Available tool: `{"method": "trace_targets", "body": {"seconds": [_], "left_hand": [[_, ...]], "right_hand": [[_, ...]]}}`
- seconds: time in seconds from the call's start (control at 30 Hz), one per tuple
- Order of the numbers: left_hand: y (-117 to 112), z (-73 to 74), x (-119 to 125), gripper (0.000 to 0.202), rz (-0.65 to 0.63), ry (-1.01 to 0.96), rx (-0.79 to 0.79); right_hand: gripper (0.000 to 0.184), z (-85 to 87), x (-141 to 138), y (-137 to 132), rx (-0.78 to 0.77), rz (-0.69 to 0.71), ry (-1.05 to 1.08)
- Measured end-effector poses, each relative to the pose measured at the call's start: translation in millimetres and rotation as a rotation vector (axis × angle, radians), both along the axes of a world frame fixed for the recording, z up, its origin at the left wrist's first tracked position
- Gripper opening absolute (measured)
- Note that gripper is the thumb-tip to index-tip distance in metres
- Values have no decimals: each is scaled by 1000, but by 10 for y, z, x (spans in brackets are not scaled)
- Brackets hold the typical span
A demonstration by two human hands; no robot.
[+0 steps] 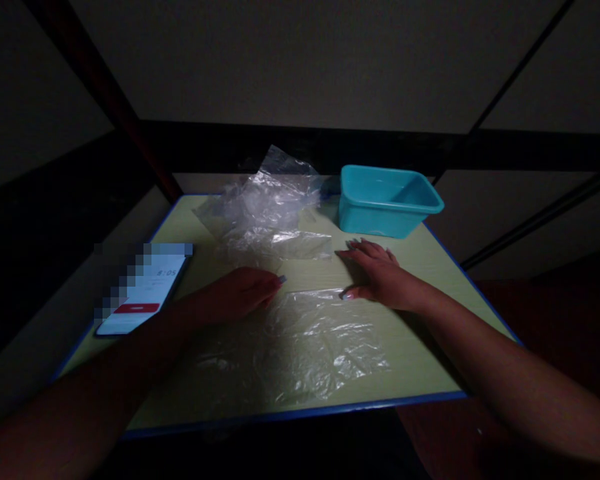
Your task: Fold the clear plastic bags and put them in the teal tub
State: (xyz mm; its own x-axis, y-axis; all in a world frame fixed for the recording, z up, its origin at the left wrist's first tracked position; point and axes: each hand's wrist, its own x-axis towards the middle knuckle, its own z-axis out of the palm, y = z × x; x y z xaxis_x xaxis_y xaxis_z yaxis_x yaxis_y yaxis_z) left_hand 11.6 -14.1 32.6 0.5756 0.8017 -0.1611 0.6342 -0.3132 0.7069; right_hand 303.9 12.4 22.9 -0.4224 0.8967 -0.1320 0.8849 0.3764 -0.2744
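A clear plastic bag (325, 347) lies spread and wrinkled over the front of the small table. My left hand (250, 291) is closed at the bag's far left corner, the fingers pinched on its edge; the fingertips are partly hidden. On the far right corner rests the thumb of my right hand (375, 270), whose fingers are spread over the tabletop with nothing gripped. Beyond both hands sits a loose heap of crumpled clear plastic bags (270, 207). A turquoise plastic bin (380, 217) stands just past my right fingertips.
A phone (145, 287) with a lit screen lies at the table's left side, beside my left forearm. The pale yellow-green tabletop (420, 333) has a blue edge. Behind the table rises a panelled wall or cabinet (300, 67). The light is dim.
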Motion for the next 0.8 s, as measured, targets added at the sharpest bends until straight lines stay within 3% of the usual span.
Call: {"method": "trace_targets", "body": {"seconds": [0.23,0.53,0.67,0.8], "left_hand": [[13,-49,-28,50,-80,47,0],[-11,24,7,41,-125,158,92],[-54,-13,33,35,-71,146,300],[-142,-91,103,43,-224,68,504]], "right_hand": [[80,21,6,5,-9,-2,1],[80,10,21,23,-9,0,2],[79,5,23,21,-7,9,-8],[81,-1,25,22,8,9,-8]]}}
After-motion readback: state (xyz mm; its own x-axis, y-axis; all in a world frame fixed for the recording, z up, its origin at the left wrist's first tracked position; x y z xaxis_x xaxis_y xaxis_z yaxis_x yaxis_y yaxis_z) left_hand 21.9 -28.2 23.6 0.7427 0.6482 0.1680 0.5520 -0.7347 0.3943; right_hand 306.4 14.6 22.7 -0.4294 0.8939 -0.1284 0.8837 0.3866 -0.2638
